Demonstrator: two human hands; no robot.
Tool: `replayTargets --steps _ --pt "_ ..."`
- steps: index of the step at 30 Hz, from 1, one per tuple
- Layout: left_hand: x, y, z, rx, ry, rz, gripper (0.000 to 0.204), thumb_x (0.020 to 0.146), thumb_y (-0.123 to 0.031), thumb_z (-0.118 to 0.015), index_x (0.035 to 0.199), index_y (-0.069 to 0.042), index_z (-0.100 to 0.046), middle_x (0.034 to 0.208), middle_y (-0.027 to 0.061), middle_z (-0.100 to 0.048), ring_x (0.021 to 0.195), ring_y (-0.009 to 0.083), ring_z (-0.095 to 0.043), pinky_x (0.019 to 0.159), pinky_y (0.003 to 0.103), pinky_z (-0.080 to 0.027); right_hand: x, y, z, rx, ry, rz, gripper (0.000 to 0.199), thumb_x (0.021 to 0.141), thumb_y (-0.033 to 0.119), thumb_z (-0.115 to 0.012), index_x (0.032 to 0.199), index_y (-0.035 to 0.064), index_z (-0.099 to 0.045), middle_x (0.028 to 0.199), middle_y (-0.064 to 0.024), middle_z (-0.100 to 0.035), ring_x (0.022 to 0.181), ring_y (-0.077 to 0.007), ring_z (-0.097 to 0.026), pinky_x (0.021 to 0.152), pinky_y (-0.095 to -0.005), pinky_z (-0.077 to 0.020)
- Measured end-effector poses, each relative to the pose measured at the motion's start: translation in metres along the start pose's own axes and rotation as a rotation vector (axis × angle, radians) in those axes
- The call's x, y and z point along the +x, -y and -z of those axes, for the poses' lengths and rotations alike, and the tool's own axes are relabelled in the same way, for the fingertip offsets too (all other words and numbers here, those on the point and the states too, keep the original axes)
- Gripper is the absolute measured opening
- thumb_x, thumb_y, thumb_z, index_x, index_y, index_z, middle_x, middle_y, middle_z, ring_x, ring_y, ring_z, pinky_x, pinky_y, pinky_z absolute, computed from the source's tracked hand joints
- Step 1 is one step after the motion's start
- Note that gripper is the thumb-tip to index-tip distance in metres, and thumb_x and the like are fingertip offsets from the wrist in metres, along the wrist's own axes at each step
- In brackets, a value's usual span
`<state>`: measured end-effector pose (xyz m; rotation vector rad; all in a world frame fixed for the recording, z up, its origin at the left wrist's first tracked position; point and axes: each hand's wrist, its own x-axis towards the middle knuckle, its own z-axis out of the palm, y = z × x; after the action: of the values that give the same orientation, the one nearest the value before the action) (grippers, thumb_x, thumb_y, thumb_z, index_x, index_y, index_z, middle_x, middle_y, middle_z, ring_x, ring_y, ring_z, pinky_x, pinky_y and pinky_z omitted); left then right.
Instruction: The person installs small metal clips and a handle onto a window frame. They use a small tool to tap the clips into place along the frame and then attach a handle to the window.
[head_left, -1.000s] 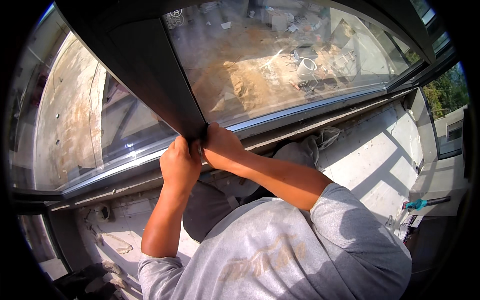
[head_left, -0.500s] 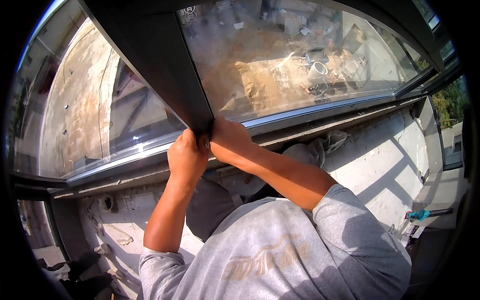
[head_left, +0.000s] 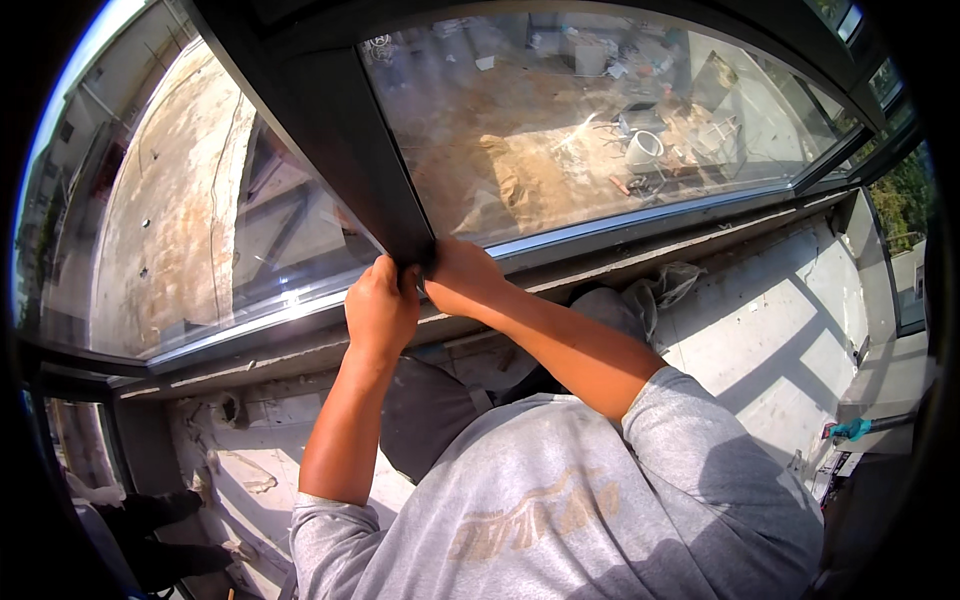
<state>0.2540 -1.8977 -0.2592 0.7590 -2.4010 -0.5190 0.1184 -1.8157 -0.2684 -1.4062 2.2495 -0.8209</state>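
A dark window mullion comes down between two glass panes to the bottom frame rail. Both my hands meet at its foot. My left hand is closed at the left side of the foot, its fingers curled in and its thumb toward the mullion. My right hand is closed against the right side, fingers bent round toward the mullion's lower end. A small dark spot shows between the two hands. Whatever they pinch there is hidden by my fingers and shadow.
Below the rail runs a rough sill ledge. A crumpled clear plastic bag lies by my knee. A teal-and-black tool rests at the right. Dark cloth-like shapes lie lower left. Through the glass, a white bucket stands among debris.
The view has shifted slightly, so the window and my arms appear a little to the right and lower. My hands stay closed at the mullion's foot.
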Motion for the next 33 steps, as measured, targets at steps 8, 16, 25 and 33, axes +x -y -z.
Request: replayTargets --steps 8,16,25,33 --pt "-0.004 -0.001 0.010 -0.059 0.015 0.072 0.023 0.094 -0.019 -0.070 0.085 -0.001 -0.059 0.077 0.0207 -0.067 0.073 0.0445 -0.064 0.065 0.049 -0.050 0.008 -0.018 -0.002 0.015 0.012 0.009 0.024 0.090 0.024 -0.065 0.094 0.0011 -0.073 0.095 -0.0224 -0.074 0.094 -0.0441 -0.071 0.080 -0.0519 -0.0576" --pt "-0.065 0.002 -0.027 -0.483 -0.010 0.329 0.032 0.103 -0.019 -0.066 0.079 0.001 -0.057 0.065 -0.0032 -0.048 0.061 0.0076 -0.038 0.056 0.028 -0.035 0.003 -0.020 0.006 -0.122 0.030 0.182 0.013 0.077 0.010 -0.067 0.083 0.0011 -0.074 0.085 -0.0218 -0.072 0.088 -0.0421 -0.073 0.077 -0.0498 -0.0579" --pt "-0.113 -0.037 -0.042 -1.656 0.587 1.413 0.036 0.105 -0.046 -0.048 0.112 -0.014 -0.064 0.092 0.0021 -0.068 0.068 0.0151 -0.062 0.053 0.028 -0.050 -0.095 -0.029 0.038 0.431 0.273 0.056 0.021 0.080 0.013 -0.060 0.094 0.0030 -0.072 0.086 -0.0164 -0.069 0.090 -0.0372 -0.070 0.078 -0.0481 -0.0541" --pt "-0.054 -0.169 0.045 -1.711 0.869 1.475 0.054 0.107 -0.047 -0.040 0.130 -0.003 -0.060 0.134 0.0145 -0.063 0.128 0.0324 -0.058 0.112 0.049 -0.043 -0.179 0.039 0.186 0.174 0.483 0.010 0.024 0.074 0.018 -0.068 0.091 0.0023 -0.075 0.089 -0.0200 -0.070 0.086 -0.0407 -0.070 0.074 -0.0511 -0.0537"
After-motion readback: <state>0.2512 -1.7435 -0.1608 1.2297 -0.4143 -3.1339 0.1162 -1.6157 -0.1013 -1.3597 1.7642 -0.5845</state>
